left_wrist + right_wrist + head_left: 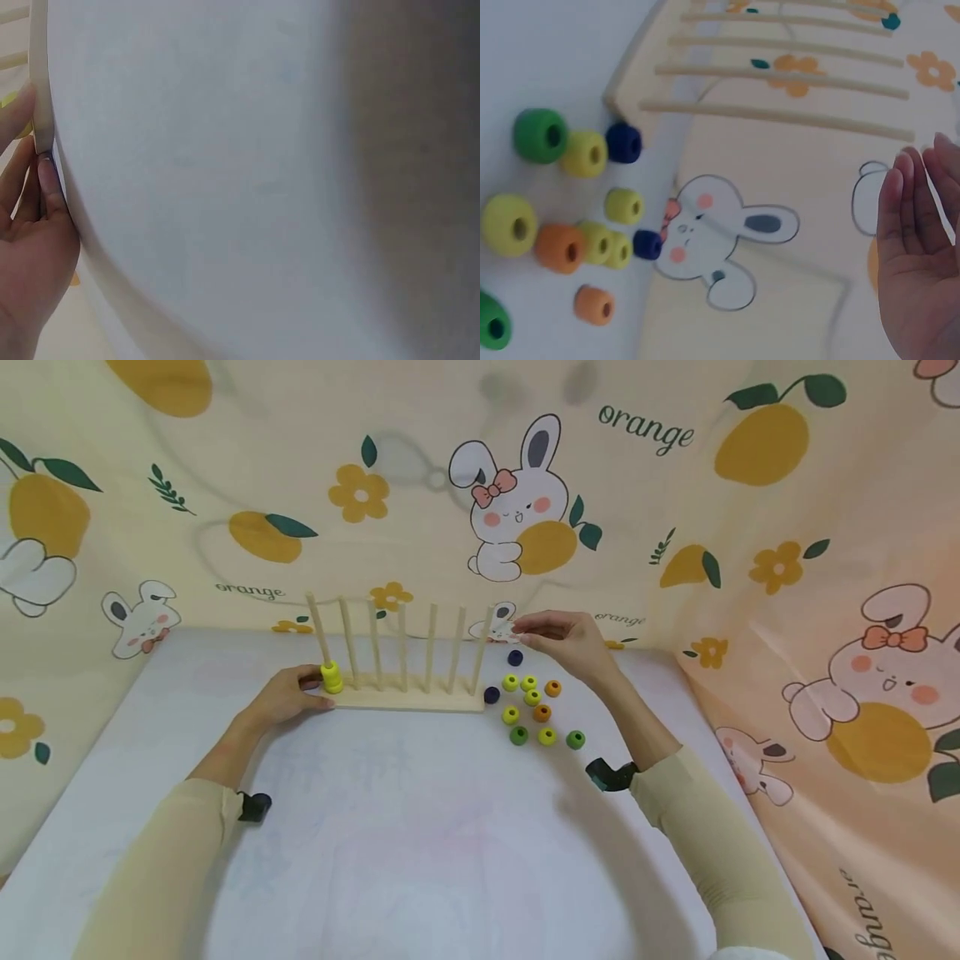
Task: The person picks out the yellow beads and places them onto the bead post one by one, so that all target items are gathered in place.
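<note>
A wooden peg rack (408,700) with a row of upright dowels stands on the table, and yellow beads (332,677) are stacked on its leftmost dowel. At that end my left hand (288,695) grips the base, thumb on the front edge and fingers behind; the left wrist view shows the left hand (37,255) at the base's end. My right hand (566,639) is raised beside the top of the rightmost dowel (482,652). Its fingers extend close together in the right wrist view, where no bead shows in the right hand (922,262).
Loose beads lie right of the rack: dark blue (515,657), several yellow (511,715), orange (552,688) and green (575,740). One dark blue bead (491,695) sits right by the base's right end. A printed cloth (420,552) hangs behind the white table (420,835).
</note>
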A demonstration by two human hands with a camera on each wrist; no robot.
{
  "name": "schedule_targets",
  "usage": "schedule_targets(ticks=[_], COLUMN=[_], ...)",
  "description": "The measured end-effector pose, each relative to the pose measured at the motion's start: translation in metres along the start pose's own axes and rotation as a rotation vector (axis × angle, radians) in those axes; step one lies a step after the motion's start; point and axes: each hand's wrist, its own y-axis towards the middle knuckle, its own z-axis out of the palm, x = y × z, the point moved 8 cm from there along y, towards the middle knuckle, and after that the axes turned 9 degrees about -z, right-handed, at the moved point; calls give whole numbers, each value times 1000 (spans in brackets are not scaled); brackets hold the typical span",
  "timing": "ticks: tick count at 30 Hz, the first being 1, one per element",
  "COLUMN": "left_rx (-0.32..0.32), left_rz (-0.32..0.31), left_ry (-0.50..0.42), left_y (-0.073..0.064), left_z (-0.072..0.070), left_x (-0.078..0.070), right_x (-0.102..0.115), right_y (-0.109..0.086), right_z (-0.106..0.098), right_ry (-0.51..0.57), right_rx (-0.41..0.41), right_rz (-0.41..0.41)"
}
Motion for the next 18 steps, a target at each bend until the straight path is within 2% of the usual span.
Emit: schedule_targets(ticks=[10,18], left_rx=[-2,4], left_rz=[0,-24], left_ry=[17,0], left_y=[4,5], left_z=[-1,0], left_x=[0,3], right_x=[-34,-57], right_y=[-34,-60], right_z=[-10,-10], right_ry=[-9,36], right_rx=[-19,-8], right_rz=[130,138])
